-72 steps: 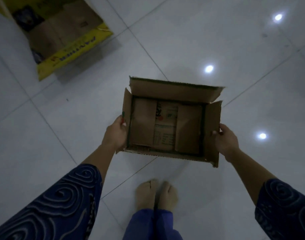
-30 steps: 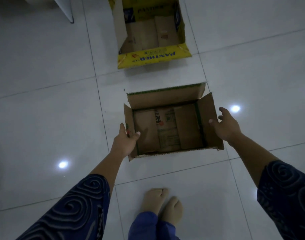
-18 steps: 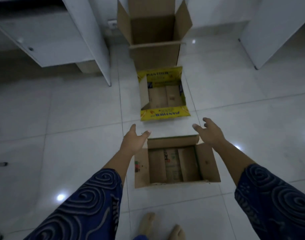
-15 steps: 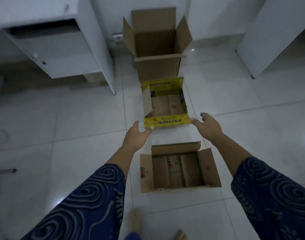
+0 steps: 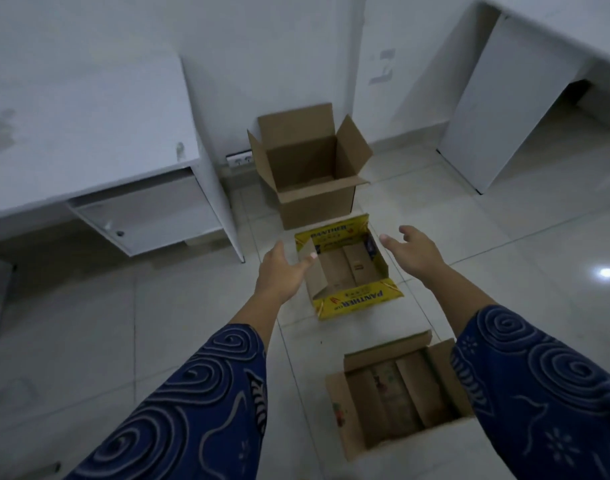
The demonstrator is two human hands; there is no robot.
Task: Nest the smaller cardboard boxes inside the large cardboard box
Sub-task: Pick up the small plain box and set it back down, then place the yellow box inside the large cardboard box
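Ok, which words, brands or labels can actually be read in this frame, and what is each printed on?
"PANTHER": near flap of the yellow printed cardboard box, upside down to the camera.
"PANTHER": the same box's far flap.
Smaller print beside both: too blurred to read.
Printed label inside the small brown cardboard box: unreadable.
Large plain brown cardboard box: no text visible.

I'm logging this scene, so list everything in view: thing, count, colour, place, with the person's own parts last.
large cardboard box: 1, plain brown, flaps open, on the floor by the far wall.
yellow box: 1, yellow outside with PANTHER print, open, middle of the row.
small brown box: 1, brown, open, nearest, partly behind the right sleeve.
desks: 2, white, far left and far right.
wall socket: 1, white, low on the wall.
floor: white glossy tiles.
sleeves: 2, dark blue, swirl pattern.
left hand: open, at the yellow box's left flap.
right hand: open, at its right side.
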